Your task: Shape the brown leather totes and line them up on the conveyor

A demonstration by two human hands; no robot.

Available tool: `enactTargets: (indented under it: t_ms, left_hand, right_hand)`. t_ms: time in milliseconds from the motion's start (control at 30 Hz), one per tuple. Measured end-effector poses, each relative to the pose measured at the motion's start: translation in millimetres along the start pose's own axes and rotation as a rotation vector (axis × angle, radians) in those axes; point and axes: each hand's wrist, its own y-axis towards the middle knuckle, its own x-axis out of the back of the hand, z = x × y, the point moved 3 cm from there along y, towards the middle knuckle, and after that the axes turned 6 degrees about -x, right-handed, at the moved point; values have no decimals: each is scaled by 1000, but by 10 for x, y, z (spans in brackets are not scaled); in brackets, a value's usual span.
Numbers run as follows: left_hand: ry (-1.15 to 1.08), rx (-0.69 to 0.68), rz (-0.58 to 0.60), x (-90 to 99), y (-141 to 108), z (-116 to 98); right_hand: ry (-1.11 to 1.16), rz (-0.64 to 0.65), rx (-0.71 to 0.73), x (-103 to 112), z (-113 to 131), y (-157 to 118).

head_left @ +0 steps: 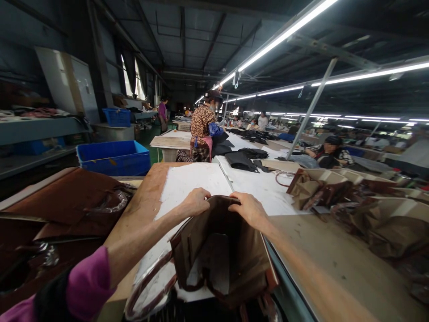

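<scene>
A brown handbag faces me with its mouth open, showing a tan-brown lining. My left hand pinches the far rim of the bag at its left corner. On the right part of that same rim, my right hand is closed with its thumb inside the bag and fingers outside. A plastic-wrapped handle loops out at the bag's left side. White sheeting covers the tabletop beyond the bag.
Brown bags lie stacked at the left. More tan-lined bags stand on the right. A blue bin sits beyond the left stack. Ahead, a co-worker in a patterned top stands by dark pieces. A slanted metal post rises at right.
</scene>
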Motion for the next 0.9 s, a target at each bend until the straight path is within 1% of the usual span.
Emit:
enactTargets:
  t_ms: [167,267,433,567,633,733,800,900]
  left_hand:
    - [-67,-17,-3,-35,6,44]
    - [-124,-24,8,-56,11,89]
    - [-209,-27,22,-98,71,138]
    - [-225,-86,11,-147,194,125]
    - [-274,-92,47,-181,257,135]
    - [-358,-54,127,-230,329,178]
    - [-343,-40,133,-242,361,195]
    - [-171,-70,64,-221,378,162]
  right_hand:
    - [-172,-24,35,-1,69,52]
    - [-219,-13,40,8,69,89]
    - [-188,-33,50,7,50,134]
    - [-186,-44,50,-1,38,137]
    - [-170,-43,50,-2,31,133]
    - [-118,-21,59,-10,11,139]
    - [-90,-7,64,-17,-9,155]
    - [-75,4,51,-27,-39,181]
